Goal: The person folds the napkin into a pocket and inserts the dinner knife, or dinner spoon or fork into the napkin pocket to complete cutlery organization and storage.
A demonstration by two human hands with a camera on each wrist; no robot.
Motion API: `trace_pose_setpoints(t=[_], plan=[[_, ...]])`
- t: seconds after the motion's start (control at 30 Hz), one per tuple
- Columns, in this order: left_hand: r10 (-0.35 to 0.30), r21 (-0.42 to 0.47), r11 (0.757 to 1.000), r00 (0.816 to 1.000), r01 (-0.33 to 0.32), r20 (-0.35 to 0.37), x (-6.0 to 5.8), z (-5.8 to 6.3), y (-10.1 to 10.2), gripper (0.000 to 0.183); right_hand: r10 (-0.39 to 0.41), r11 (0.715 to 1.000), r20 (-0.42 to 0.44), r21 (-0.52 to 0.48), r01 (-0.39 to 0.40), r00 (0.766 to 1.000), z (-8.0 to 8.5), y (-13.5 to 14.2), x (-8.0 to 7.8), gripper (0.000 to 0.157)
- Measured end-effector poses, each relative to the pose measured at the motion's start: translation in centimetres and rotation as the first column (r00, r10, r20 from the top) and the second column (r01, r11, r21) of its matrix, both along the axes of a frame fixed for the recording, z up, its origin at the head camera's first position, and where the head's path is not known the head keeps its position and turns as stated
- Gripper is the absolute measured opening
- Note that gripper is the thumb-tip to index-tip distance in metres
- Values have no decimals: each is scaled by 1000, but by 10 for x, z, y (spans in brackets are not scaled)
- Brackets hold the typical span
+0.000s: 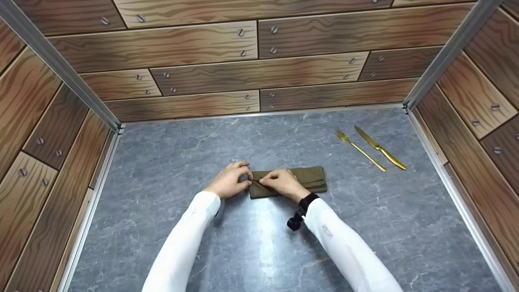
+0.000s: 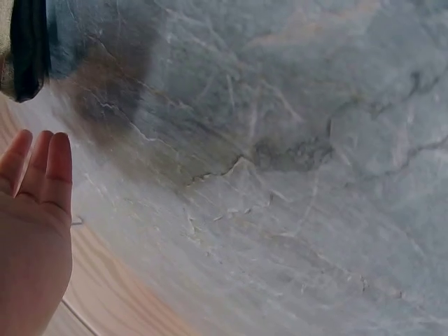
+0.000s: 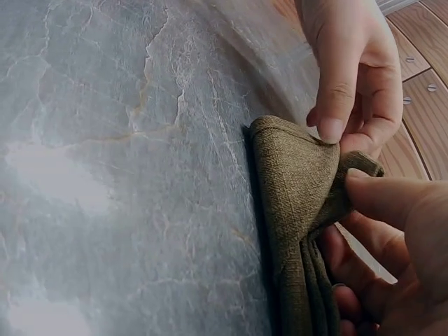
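Observation:
A folded olive-brown cloth napkin [image 1: 310,177] lies crosswise on the grey surface in the head view, its layers stacked in a narrow strip. At its left end my left hand [image 1: 231,179] pinches the edge between thumb and index finger. My right hand [image 1: 286,183] is over the napkin's left half and pinches a flap of it. Seen from the right wrist, the napkin [image 3: 290,182] has a slanted fold, and the thumbs of the left hand [image 3: 357,66] and the right hand [image 3: 427,238] press on it close together. The left wrist view shows only part of the left hand [image 2: 35,224].
A gold fork [image 1: 363,153] and a gold knife [image 1: 381,149] lie side by side to the right, beyond the napkin. Wood-patterned walls [image 1: 211,77] enclose the marbled grey tabletop [image 1: 162,154] at the back and both sides.

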State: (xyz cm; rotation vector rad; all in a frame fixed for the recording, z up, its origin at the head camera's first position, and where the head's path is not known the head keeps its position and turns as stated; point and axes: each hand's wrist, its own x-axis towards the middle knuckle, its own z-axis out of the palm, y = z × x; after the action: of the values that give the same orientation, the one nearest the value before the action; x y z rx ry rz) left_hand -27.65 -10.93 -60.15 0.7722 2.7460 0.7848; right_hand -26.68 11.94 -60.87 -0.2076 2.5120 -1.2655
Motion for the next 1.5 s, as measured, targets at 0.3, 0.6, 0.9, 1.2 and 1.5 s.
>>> trace_pose_setpoints(t=[0.3, 0.6, 0.9, 1.2, 1.5], plan=[[-31, -40, 999, 999, 31, -12, 4, 4, 3, 6, -42, 999, 18, -33, 43, 999, 2, -3, 1, 20], [-58, 58, 997, 997, 55, 41, 2, 7, -4, 6, 21, 994, -8, 106, -20, 1000, 5, -7, 4, 11], [-30, 55, 998, 1000, 29, 6, 5, 7, -1, 6, 65, 998, 42, -9, -65, 997, 4, -1, 7, 14], [-5, 69, 998, 1000, 4, 19, 5, 7, 3, 5, 188, 978, 49, 80, -192, 981, 7, 2, 9, 32], [1, 83, 997, 1000, 1, -25, 6, 0, 6, 5, 135, 986, -13, -97, -136, 991, 5, -3, 11, 19]])
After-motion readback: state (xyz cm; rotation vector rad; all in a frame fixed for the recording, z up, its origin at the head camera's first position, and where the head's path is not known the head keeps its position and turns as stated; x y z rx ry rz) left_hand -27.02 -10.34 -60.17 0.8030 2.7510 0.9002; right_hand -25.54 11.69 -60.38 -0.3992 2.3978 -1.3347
